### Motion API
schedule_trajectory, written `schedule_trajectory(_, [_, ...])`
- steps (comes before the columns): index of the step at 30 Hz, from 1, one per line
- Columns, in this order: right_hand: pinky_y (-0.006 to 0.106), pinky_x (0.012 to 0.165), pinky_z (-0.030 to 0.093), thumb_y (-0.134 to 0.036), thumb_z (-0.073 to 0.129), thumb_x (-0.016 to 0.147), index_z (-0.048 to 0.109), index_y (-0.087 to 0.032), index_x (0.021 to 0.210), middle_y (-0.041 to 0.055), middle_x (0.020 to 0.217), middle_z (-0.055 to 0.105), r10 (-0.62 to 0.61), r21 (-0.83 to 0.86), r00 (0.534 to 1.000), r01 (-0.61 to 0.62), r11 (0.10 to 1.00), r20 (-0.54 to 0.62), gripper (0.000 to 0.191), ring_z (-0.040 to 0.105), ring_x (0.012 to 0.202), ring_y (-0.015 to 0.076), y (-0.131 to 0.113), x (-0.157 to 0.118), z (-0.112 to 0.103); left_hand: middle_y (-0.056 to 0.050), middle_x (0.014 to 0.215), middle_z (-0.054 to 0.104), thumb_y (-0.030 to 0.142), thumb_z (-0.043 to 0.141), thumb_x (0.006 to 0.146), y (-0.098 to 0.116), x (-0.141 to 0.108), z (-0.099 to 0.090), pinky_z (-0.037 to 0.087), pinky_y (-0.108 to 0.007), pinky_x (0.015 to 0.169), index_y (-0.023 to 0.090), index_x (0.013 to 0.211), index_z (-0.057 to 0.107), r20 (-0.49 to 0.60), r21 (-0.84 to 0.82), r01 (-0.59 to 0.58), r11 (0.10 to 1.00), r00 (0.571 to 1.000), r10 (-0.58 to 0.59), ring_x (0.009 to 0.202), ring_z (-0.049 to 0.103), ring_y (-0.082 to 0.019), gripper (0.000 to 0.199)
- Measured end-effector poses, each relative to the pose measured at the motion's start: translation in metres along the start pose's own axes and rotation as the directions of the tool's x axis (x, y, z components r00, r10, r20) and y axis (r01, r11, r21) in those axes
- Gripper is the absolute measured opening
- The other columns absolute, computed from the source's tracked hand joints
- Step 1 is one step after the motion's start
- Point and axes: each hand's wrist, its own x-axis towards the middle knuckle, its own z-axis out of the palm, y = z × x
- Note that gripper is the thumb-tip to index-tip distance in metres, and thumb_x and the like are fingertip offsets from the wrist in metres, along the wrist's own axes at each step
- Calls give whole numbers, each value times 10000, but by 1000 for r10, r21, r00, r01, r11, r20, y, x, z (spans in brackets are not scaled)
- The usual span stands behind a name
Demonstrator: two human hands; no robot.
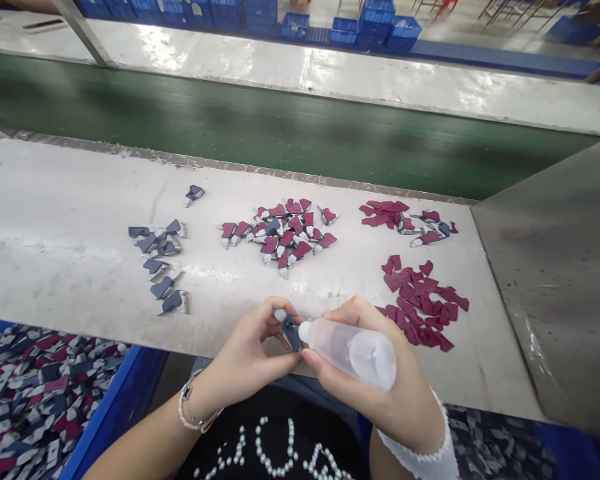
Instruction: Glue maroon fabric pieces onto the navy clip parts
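My left hand [253,353] pinches a small dark blue and grey plastic part [291,332] above the front edge of the table. Wrapped around a translucent squeeze bottle [353,350] is my right hand [375,373]; the bottle lies tilted, with its white nozzle at the blue part. Whether the nozzle touches the part I cannot tell. Beyond my hands lies a pile of maroon and grey parts [293,233]. Several blue and grey parts [163,287] are spread to the left. On the right are loose maroon pieces [420,300], partly behind my right hand.
A blue bin [115,400] full of mixed parts stands at lower left; more parts [495,440] lie below the table at lower right. A metal panel [555,280] bounds the right side. Behind the table [70,200] runs a green conveyor belt [280,127].
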Motion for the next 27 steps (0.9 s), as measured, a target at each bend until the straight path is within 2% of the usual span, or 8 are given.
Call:
schedule_trajectory(11, [223,542,452,-273,706,849,558,-220,850,-44,701,587,-36,-81,999,39,996,39,156,570,603,117,-5,0,3,-13,1003,615,126,711,744,-2,-6,-3,471,-283,756,249,1059,541,5,136,6,991,1000,-7,785,549,-150,379])
schedule_trajectory(16, [221,532,451,-291,684,892,554,-223,876,-43,703,584,-87,-140,996,84,987,-15,147,566,596,114,-7,-1,4,-11,988,593,154,705,765,-1,-7,-5,467,-289,746,255,1059,528,-7,185,12,983,1000,-11,789,550,-155,358])
schedule_trajectory(21, [220,541,466,-252,698,860,560,-222,879,-53,713,600,-80,-128,996,86,988,48,142,570,594,107,-8,-1,5,3,967,568,114,698,745,0,-5,-5,452,-287,745,251,1049,516,15,180,-29,983,1000,27,786,528,-144,380])
schedule_trajectory(25, [198,555,467,-261,697,875,545,-237,890,-69,727,599,-82,-127,996,77,989,-32,154,584,627,95,-8,-2,5,16,957,569,118,690,761,0,-5,-4,443,-279,725,262,1060,508,0,203,-11,979,1000,11,767,522,-133,379])
schedule_trajectory(27, [196,559,467,-255,701,869,549,-236,893,-72,732,602,-86,-119,996,83,989,-23,154,585,627,91,-8,-2,5,19,962,572,109,690,758,1,-6,-5,441,-278,728,265,1060,508,5,206,-17,978,1000,16,767,519,-130,386])
